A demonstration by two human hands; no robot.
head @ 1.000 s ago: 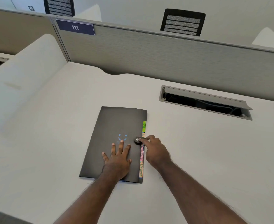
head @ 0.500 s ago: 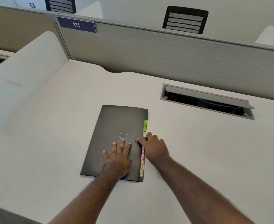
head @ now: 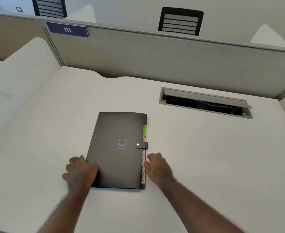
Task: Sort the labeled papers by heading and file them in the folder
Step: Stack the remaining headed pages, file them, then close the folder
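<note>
Folder, flat black plastic with snap strap, lay shut on white counter. Your left hand gripped its left edge; right hand sat loosely open against coloured tabs. Careless lifting risked bending those tabs.

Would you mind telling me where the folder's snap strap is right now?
In the head view, the snap strap wraps the black folder's right edge, midway along, between the green tab and pink tab.
</note>
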